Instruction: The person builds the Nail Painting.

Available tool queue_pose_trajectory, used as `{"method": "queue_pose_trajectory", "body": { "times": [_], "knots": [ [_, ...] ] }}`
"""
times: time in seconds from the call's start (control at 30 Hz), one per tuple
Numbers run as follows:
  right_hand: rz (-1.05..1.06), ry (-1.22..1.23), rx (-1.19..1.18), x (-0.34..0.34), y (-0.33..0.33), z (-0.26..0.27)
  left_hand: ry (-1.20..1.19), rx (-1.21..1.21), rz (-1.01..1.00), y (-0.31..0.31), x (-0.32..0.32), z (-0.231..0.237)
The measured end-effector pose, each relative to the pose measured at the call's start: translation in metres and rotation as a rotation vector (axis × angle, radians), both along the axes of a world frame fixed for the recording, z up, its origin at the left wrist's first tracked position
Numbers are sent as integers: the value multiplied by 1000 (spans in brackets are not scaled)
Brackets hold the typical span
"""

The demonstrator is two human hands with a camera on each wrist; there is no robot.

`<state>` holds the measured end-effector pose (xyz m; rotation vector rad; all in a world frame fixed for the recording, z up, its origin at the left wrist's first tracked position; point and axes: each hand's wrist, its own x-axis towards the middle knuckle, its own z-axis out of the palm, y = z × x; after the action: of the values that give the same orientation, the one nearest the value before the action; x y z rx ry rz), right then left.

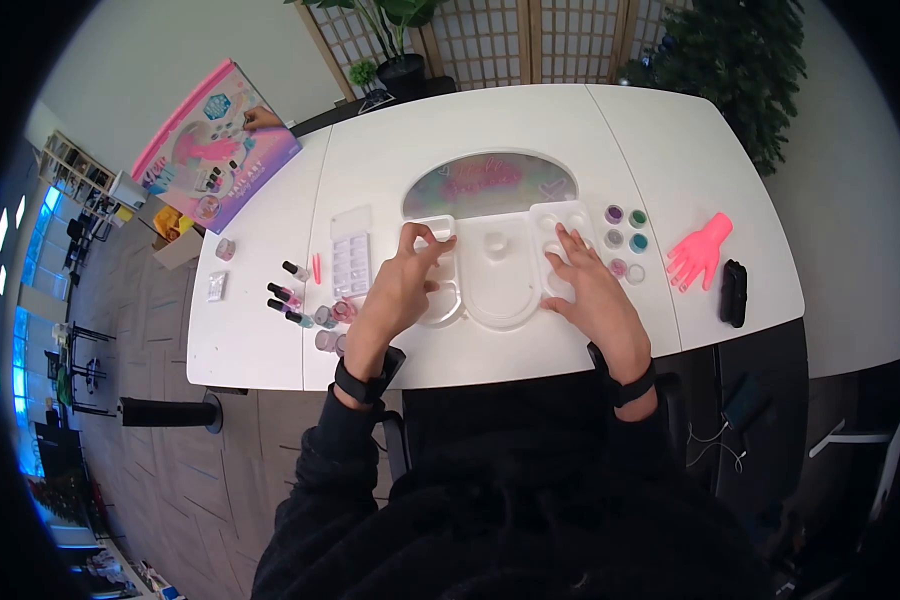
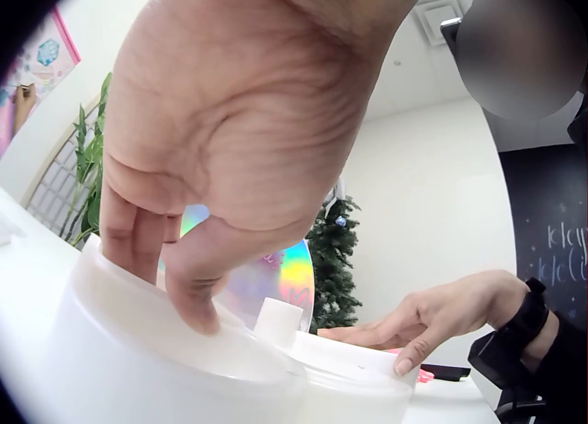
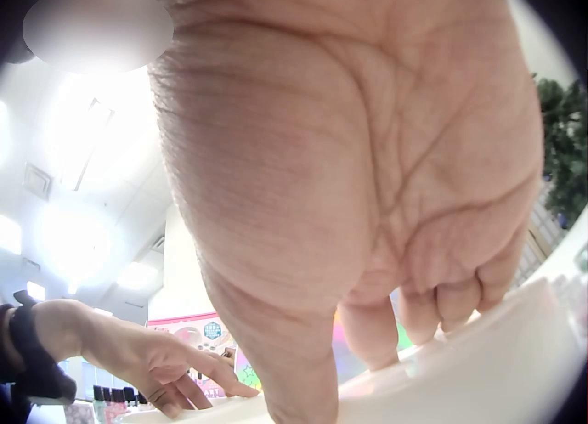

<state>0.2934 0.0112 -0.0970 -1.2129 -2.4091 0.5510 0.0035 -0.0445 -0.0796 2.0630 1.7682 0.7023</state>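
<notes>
A white plastic nail-station base [image 1: 502, 300] lies in front of me, with a tray on each side and a short round post [image 1: 495, 245] near its middle. My left hand [image 1: 402, 285] reaches down into the left tray [image 1: 440, 310], its fingers bent and thumb lowered inside the rim [image 2: 165, 350]. My right hand [image 1: 595, 295] rests spread on the right tray [image 1: 550, 222], fingers forward and thumb at its near inner edge. Behind the base stands a shiny half-round panel [image 1: 490, 185] with pink lettering.
Small glitter pots [image 1: 638, 218] stand to the right, near a pink model hand [image 1: 702, 250] and a black case [image 1: 733, 293]. At the left are nail polish bottles [image 1: 285, 295], a compartment box [image 1: 351, 265], pink tweezers [image 1: 316, 268] and the kit box [image 1: 215, 150].
</notes>
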Motion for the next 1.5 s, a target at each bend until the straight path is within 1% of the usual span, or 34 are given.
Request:
{"method": "queue_pose_trajectory", "body": {
  "times": [0.13,0.2,0.4,0.7,0.77,0.83,0.87,1.07,1.27,1.5],
  "knots": [
    [3,4,5,0,-1,-1,-18,-21,-5,0,-1,5],
    [9,8,17,1,1,-4,-29,-99,8,2,-1,6],
    [0,7,-3,1,-1,0,-72,-126,8,1,-2,8],
    [16,30,19,1,0,-3,10,-48,-12,-2,-5,3],
    [2,31,-2,2,0,-2,21,-53,-27,1,-6,2],
    [14,28,47,3,-2,-6,36,-74,-45,0,-3,4],
    [-5,30,18,3,-7,-8,38,-103,-64,-4,-1,3],
    [-18,5,-30,1,-3,1,57,-102,-42,-1,3,10],
    [-19,12,-2,1,-4,1,45,-80,-46,-1,1,7],
    [-18,27,-26,1,-5,5,57,-80,-27,-2,3,8]
  ]
}}
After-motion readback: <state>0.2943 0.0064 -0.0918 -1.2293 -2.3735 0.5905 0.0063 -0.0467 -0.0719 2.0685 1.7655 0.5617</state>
